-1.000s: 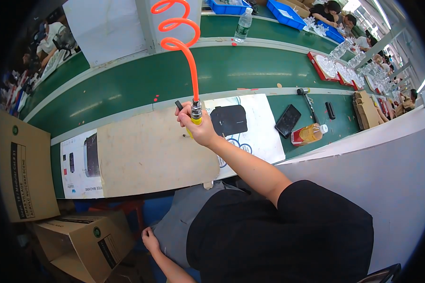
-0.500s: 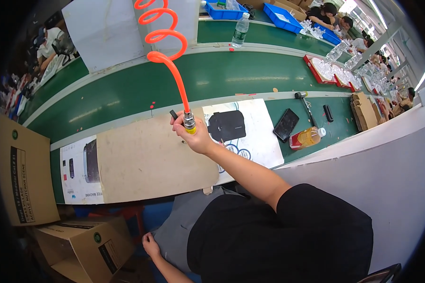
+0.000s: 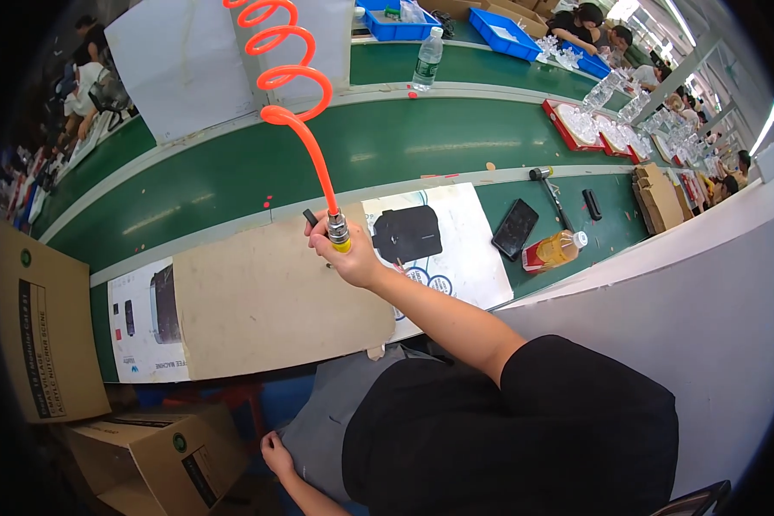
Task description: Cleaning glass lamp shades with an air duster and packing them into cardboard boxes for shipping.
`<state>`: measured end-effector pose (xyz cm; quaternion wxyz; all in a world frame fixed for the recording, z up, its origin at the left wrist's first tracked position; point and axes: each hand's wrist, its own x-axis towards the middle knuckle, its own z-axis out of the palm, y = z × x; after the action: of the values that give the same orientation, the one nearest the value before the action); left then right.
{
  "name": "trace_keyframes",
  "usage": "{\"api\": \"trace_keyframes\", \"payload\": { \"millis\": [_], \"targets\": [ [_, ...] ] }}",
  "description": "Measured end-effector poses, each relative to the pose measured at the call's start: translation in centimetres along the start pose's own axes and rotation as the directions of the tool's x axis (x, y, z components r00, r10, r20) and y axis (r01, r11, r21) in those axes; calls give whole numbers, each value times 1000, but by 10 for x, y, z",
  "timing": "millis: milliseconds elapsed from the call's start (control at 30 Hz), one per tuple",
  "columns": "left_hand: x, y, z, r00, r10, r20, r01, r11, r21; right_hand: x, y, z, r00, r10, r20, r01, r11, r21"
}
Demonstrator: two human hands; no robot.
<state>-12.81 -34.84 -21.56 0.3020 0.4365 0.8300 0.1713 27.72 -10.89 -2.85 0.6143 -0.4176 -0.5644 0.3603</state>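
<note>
Since the earlier frame our right hand (image 3: 348,256) has drifted toward 9 o'clock, fingers wrapped round the air tool (image 3: 337,232), its axis toward 12, over the cardboard sheet (image 3: 275,310); left hand (image 3: 275,454) low, half-curled, empty

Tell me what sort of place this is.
Probably a factory assembly line: a long green conveyor belt, blue plastic bins and red trays of clear parts along it, and an orange coiled air hose on the tool in the right hand.
</note>
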Motion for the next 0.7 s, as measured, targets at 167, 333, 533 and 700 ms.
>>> {"api": "trace_keyframes", "payload": {
  "millis": [167, 333, 533, 700],
  "targets": [
    [-2, 2, 1, 1000, -2, -26, 1, 1000, -19, -1, 2, 2, 999, -41, 19, 42, 998, -36],
    [0, 0, 0, 1000, 9, -27, -9, 1000, -26, -1, 0, 3, 999, -25, 31, 27, 999, -35],
    [0, 1, -2, 999, -38, 5, 38, 999, 15, -1, -7, 4, 999, -26, 19, 27, 999, -30],
    [-2, 4, -2, 999, -33, 1, 33, 999, 7, -2, -4, 2, 1000, 5, 17, -5, 1000, -15]
  ]
}}
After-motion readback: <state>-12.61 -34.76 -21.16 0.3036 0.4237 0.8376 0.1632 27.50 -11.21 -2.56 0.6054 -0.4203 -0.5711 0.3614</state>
